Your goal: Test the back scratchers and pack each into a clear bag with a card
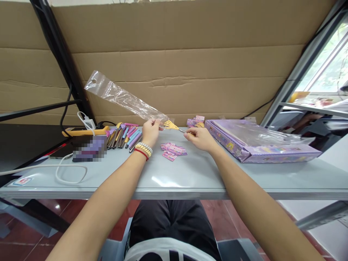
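Near the middle of the table, my left hand (151,132) pinches the open end of a long clear plastic bag (119,95), which stretches up and left. My right hand (200,138) is closed around the handle end of a back scratcher with a metal rod. The yellow, claw-shaped head of this back scratcher (170,125) points left and lies at the bag's mouth; whether its tips are inside is unclear. Below, between my hands, lie several small pink printed cards (174,150). More pink cards (196,119) lie behind my right hand.
At the left lies a pile of back scratchers (125,135) with purple, pink, blue and yellow parts. A purple box (277,154) with clear bags (261,131) on it stands at the right. A blurred purple object (91,148) and a white cable (71,181) lie at the far left.
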`<state>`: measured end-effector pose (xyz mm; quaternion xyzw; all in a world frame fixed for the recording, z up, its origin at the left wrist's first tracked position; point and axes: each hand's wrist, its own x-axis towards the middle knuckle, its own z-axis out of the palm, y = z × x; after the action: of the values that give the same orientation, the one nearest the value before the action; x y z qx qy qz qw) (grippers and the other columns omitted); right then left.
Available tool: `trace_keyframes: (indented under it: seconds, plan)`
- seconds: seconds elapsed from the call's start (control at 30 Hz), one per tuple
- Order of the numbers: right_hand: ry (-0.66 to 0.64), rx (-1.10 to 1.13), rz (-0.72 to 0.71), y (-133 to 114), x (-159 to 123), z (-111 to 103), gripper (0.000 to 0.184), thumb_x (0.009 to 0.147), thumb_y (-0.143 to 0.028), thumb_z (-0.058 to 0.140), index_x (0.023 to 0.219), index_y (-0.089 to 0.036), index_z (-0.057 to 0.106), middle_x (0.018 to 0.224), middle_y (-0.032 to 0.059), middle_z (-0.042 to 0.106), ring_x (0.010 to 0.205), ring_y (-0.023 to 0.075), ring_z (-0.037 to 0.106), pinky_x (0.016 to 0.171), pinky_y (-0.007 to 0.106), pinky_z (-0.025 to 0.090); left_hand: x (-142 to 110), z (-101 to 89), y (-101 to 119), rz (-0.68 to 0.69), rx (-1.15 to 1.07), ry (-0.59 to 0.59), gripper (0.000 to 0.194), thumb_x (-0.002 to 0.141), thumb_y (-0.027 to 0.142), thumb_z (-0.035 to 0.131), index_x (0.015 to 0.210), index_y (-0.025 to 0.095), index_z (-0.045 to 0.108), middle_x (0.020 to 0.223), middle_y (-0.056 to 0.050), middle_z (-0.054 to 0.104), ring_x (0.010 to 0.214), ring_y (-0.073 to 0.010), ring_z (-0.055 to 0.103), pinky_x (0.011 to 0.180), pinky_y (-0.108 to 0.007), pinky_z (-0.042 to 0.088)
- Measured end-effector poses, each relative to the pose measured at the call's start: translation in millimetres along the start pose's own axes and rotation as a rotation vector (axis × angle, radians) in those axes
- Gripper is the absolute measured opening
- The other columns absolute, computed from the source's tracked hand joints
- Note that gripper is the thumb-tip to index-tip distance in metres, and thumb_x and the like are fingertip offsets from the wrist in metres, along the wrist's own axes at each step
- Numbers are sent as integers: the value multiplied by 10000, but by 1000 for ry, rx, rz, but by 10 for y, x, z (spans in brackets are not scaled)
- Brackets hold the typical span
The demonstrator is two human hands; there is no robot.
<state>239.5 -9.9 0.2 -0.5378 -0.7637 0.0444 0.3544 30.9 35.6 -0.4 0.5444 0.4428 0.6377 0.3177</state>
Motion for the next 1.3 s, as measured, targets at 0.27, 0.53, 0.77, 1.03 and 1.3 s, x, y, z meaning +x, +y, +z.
trace_keyframes:
  seconds: [0.27, 0.53, 0.77, 1.03, 1.3]
  plan:
    - [37, 48, -5, -6, -3, -5, 297, 774, -423, 533, 745, -164, 674, 565, 8, 552, 548, 127, 447, 546, 254, 326, -49, -25, 169, -207, -366, -45, 133, 776, 277, 584, 741, 160, 529, 770, -36, 667, 572, -122, 632, 485, -219, 443]
    - [-22, 132, -14, -27, -23, -14, 323, 813, -434, 492, 723, -165, 649, 654, 22, 620, 554, 116, 440, 549, 253, 330, -79, -47, 220, -257, -584, -77, 95, 810, 238, 556, 770, 176, 496, 603, 31, 594, 530, -106, 619, 572, -234, 516]
    - [-51, 146, -37, -7, -15, -1, 347, 831, -439, 471, 684, -165, 624, 631, 11, 599, 513, 101, 394, 528, 252, 310, -112, -62, 223, -276, -615, -199, 109, 841, 253, 553, 825, 146, 568, 700, -33, 676, 609, -155, 679, 661, -297, 544]
    - [-55, 169, -38, -22, -7, -7, 366, 836, -449, 462, 631, -166, 571, 550, -2, 525, 498, 98, 386, 513, 246, 295, -122, -68, 248, -312, -612, -296, 225, 914, 318, 459, 866, 144, 593, 728, -60, 702, 686, -191, 707, 644, -292, 540]
    - [-66, 186, -37, -25, -16, -13, 367, 835, -452, 458, 634, -167, 572, 543, -12, 494, 498, 95, 363, 514, 248, 280, -126, -86, 278, -372, -629, -318, 311, 935, 318, 386, 839, 141, 623, 764, -83, 707, 733, -214, 701, 636, -324, 533]
